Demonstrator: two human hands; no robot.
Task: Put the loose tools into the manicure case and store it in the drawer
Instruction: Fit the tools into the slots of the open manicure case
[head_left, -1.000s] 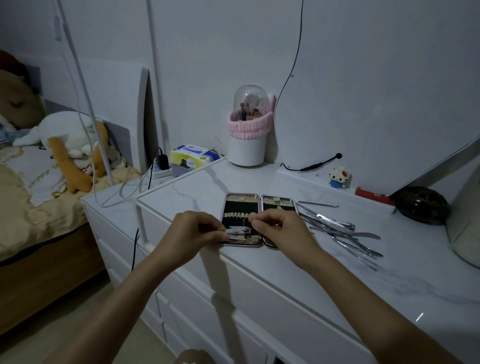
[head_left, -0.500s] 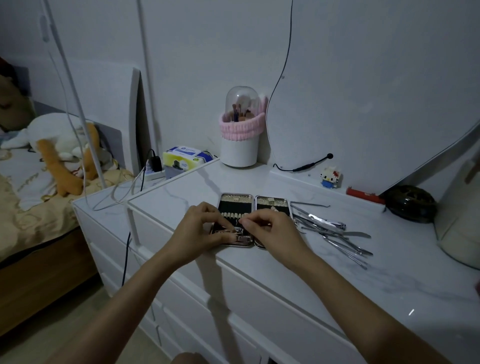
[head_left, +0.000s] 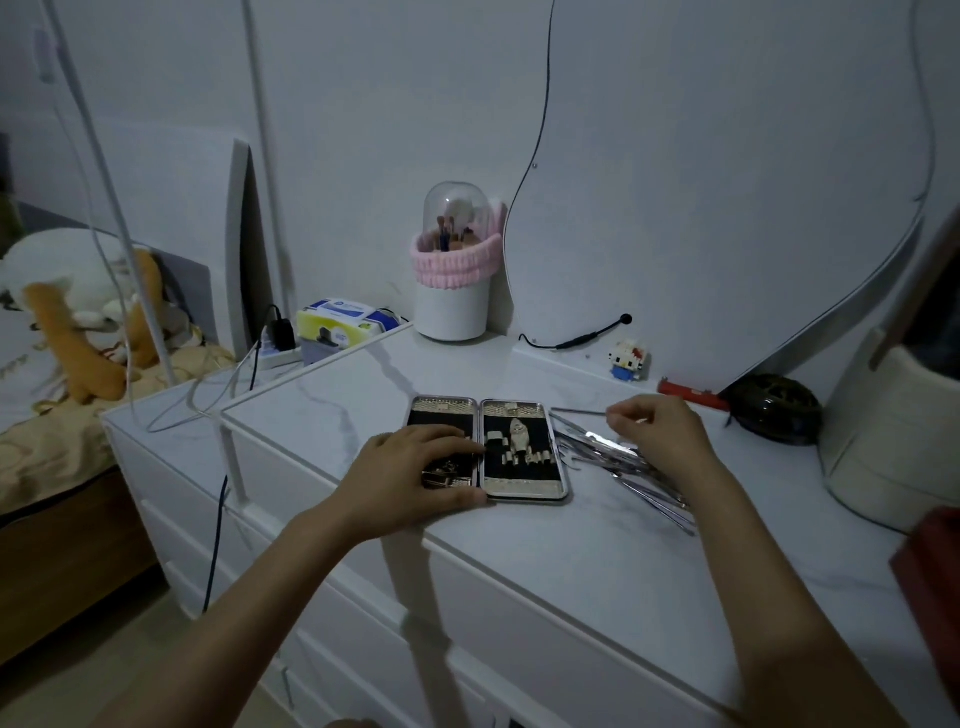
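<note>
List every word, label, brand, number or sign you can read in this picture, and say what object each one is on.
No text here can be read.
Tissue pack, left of the white brush holder: blue and yellow printed label, too blurred to read.
Bedsheet, far left: a faint script mark, illegible.
Manicure case, loose tools, red object: no lettering visible.

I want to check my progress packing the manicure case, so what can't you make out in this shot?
Head view only:
- Left half of the manicure case: mostly covered by the left hand.
- Loose tools: a blurred, overlapping pile partly under the right hand; no count possible.
- Right hand's fingertips: whether they pinch a tool is unclear.
- Drawer: fronts cut off by the bottom edge.
</note>
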